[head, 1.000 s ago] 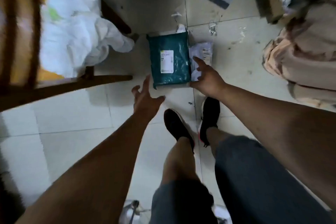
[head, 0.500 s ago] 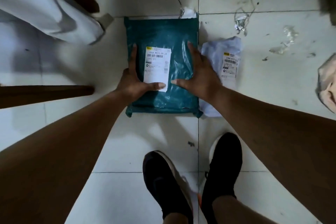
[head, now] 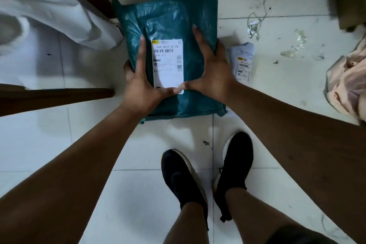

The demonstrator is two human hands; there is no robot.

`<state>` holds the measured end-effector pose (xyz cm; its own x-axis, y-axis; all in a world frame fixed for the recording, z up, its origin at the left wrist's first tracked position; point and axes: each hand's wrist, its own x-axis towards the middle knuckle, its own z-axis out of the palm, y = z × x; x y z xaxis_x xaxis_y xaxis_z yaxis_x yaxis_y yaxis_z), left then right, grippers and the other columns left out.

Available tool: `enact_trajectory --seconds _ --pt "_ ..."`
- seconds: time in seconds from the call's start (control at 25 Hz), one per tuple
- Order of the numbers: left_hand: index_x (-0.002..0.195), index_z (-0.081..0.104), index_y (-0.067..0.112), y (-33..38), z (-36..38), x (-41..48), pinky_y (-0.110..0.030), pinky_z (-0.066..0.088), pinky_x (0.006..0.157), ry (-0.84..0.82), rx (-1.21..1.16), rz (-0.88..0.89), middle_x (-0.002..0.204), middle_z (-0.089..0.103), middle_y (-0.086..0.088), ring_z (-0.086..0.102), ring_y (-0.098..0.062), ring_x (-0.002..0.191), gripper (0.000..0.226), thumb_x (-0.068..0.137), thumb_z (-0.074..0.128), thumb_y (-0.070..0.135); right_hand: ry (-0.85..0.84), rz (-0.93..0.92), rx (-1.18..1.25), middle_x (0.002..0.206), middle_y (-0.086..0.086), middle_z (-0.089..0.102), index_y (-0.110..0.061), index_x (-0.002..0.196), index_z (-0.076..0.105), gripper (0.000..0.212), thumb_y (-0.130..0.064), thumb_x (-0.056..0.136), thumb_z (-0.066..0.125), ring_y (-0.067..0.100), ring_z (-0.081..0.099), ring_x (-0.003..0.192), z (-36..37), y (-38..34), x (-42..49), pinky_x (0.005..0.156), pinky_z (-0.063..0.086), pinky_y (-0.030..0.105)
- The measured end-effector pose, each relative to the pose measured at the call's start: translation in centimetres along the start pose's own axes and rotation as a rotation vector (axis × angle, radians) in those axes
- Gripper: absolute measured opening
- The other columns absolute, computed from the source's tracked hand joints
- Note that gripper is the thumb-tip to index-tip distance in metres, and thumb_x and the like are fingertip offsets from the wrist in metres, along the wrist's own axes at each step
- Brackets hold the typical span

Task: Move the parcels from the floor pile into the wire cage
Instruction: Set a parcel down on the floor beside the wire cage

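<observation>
Squarely between both hands: teal poly-mailer parcel (head: 170, 24), long axis running away from person, over floor tiles (head: 138, 164) ahead of shoes (head: 178, 176); lifted or not, can't tell. L hand (head: 140, 87) grips left edge, R hand (head: 211, 74) right edge, thumbs meeting at near end of label (head: 168, 61). Small grey parcel (head: 242, 61) just to right. No wire cage in view.

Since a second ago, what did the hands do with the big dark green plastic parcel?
A second ago both hands were reaching, open, toward the dark green plastic parcel. They came down onto it, and now the left hand and right hand grip its side edges, thumbs on the white label. Whether it has left the floor is unclear. The small pale plastic parcel stays beside it.
</observation>
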<state>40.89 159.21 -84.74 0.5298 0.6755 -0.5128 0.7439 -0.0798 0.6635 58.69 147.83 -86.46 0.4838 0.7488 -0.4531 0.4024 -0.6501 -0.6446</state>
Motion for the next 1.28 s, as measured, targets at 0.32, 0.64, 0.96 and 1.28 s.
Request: enact_trajectory --seconds 0.32,0.64,0.96,1.28 --pt "0.161 0.012 0.051 16.1 -7.5 -9.9 -0.024 0.031 0.112 -0.125 0.227 0.076 0.161 0.019 -0.012 0.038 -0.032 0.144 0.120 0.071 0.092 0.046 -0.015 0.058 0.190 0.158 0.012 0.023 -0.050 0.159 0.007 0.134 -0.049 0.059 0.095 0.027 0.027 0.149 -15.4 -6.9 -11.5 0.117 0.023 0.026" --pt "0.154 0.019 0.063 32.2 -13.1 -23.2 -0.037 0.044 0.109 -0.261 0.324 0.267 0.153 0.031 -0.010 0.049 -0.031 0.138 0.113 0.067 0.090 0.051 0.272 0.238 0.315 0.154 0.009 0.029 -0.047 0.160 0.014 0.134 -0.038 0.057 0.099 0.017 0.028 0.147 -27.1 -14.8 -29.8 0.111 0.019 0.013" --pt "0.157 0.021 0.057 47.9 -15.8 -39.8 -0.041 0.045 0.107 -0.445 0.570 0.624 0.150 0.037 -0.010 0.054 -0.031 0.132 0.113 0.067 0.089 0.058 0.518 0.380 0.425 0.162 0.006 0.018 -0.053 0.158 0.009 0.130 -0.049 0.061 0.095 0.024 0.023 0.151 -37.3 -20.9 -53.4 0.121 0.018 0.026" --pt "0.156 0.025 0.058 54.9 -2.3 -55.2 -0.036 0.046 0.105 -0.814 0.757 0.983 0.148 0.037 -0.010 0.057 -0.031 0.128 0.111 0.066 0.091 0.053 0.929 0.718 0.647 0.162 0.008 0.017 -0.056 0.157 0.007 0.128 -0.051 0.063 0.093 0.030 0.025 0.150 -34.5 -16.2 -75.2 0.124 0.024 0.036"
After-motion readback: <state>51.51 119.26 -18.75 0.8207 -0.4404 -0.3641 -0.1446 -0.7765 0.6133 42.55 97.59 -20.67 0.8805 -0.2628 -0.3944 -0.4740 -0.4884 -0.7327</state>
